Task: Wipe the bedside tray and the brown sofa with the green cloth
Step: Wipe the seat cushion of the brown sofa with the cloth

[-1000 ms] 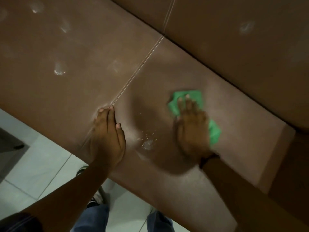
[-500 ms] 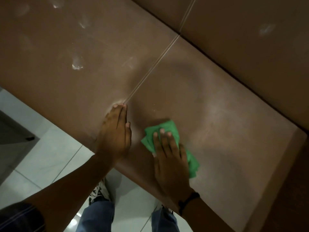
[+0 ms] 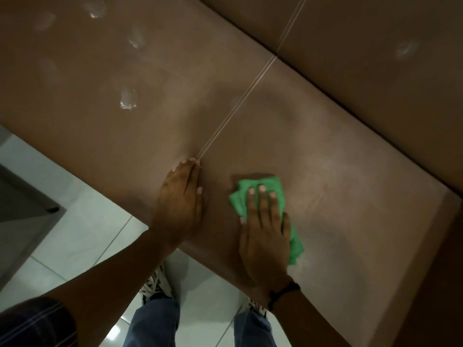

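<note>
The brown sofa (image 3: 338, 151) fills most of the view, its seat split by a pale seam. My right hand (image 3: 265, 231) lies flat on the folded green cloth (image 3: 265, 186), pressing it onto the right seat cushion near the front edge. My left hand (image 3: 179, 196) rests palm down on the seat beside the seam, fingers together, holding nothing. Several wet spray marks (image 3: 127, 102) show on the left cushion. The bedside tray is out of view.
White tiled floor (image 3: 82, 221) lies at the lower left, with a grey furniture corner (image 3: 22, 204) at the left edge. My legs in blue jeans and patterned shoes (image 3: 155, 286) stand against the sofa front. The backrest (image 3: 375, 46) runs across the top right.
My right hand slid the green cloth from the middle of the right cushion toward me, to the front edge near the seam. My left hand stayed planted by the seam.
</note>
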`<state>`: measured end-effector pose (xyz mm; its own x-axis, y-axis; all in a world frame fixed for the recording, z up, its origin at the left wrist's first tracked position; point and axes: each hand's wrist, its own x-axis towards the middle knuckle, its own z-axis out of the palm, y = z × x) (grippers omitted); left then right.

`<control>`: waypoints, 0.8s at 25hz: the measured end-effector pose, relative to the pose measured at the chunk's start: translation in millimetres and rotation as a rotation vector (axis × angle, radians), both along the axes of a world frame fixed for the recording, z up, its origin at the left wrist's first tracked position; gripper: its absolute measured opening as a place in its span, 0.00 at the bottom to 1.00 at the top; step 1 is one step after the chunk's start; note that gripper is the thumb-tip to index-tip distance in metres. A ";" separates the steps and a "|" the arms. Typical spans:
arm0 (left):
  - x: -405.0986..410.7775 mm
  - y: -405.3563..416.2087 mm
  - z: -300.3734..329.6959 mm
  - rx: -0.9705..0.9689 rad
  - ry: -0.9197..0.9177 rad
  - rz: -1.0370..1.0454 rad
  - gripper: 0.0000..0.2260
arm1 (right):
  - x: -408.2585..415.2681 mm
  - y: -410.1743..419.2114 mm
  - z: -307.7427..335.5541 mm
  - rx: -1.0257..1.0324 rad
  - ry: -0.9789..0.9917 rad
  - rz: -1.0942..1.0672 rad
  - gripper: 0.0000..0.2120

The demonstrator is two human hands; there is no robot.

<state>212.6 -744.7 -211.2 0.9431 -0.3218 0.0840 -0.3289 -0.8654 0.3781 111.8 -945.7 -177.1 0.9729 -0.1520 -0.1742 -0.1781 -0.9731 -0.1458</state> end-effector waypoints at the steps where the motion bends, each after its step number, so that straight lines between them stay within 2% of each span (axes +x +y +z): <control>1: 2.3 3.6 -0.7 0.011 -0.010 -0.018 0.25 | 11.8 -1.9 1.2 -0.018 0.001 -0.107 0.32; 3: 4.2 5.9 -3.7 0.012 -0.026 -0.045 0.25 | 53.6 17.4 -0.2 0.014 -0.011 -0.209 0.32; 7: 1.2 14.8 -8.7 -0.014 -0.049 -0.070 0.24 | 78.6 53.3 -8.4 0.046 -0.041 0.159 0.32; 8: 2.0 21.8 -6.5 -0.010 -0.048 -0.081 0.24 | 76.5 46.7 -7.1 0.031 -0.045 0.169 0.32; 12: 32.8 53.5 -1.0 0.017 -0.060 0.013 0.25 | 128.2 51.5 -3.0 -0.010 -0.065 -0.095 0.31; 15: 73.6 84.3 -4.3 -0.010 0.008 0.187 0.26 | 146.2 83.1 -10.3 -0.043 -0.059 0.175 0.31; 16: 86.4 95.2 -3.4 -0.031 0.040 0.231 0.26 | 142.4 83.9 -10.0 -0.049 -0.061 0.205 0.31; 17: 97.2 105.9 -2.1 -0.048 0.074 0.263 0.27 | 143.7 81.0 -6.5 -0.071 -0.071 0.145 0.32; 20: 118.6 119.0 0.1 -0.051 0.123 0.285 0.28 | 196.9 86.9 -3.4 -0.124 -0.141 -0.253 0.31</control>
<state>331.2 -625.6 -211.0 0.9988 -0.0412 -0.0275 -0.0246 -0.8950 0.4455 308.7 -858.8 -180.5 0.9149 -0.4036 -0.0052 -0.4029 -0.9126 -0.0697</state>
